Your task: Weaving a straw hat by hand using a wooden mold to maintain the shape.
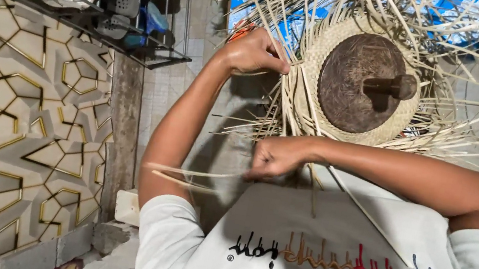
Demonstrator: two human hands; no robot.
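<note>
Both grips on pale, fraying straw weave (pixel 322 113).

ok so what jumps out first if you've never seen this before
A round woven straw piece at top centre, loose strips fanning out around it, with a dark wooden disc resting on it. The left hand grips strips at its edge; the right hand pinches thin strips below. At left, a gold-lined patterned wall.

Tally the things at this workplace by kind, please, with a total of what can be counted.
Hands: 2 (left hand, right hand)
Woven straw piece: 1
Round wooden form: 1
Shoe rack: 1
Straw strips: too many to count
Total: 5
</note>
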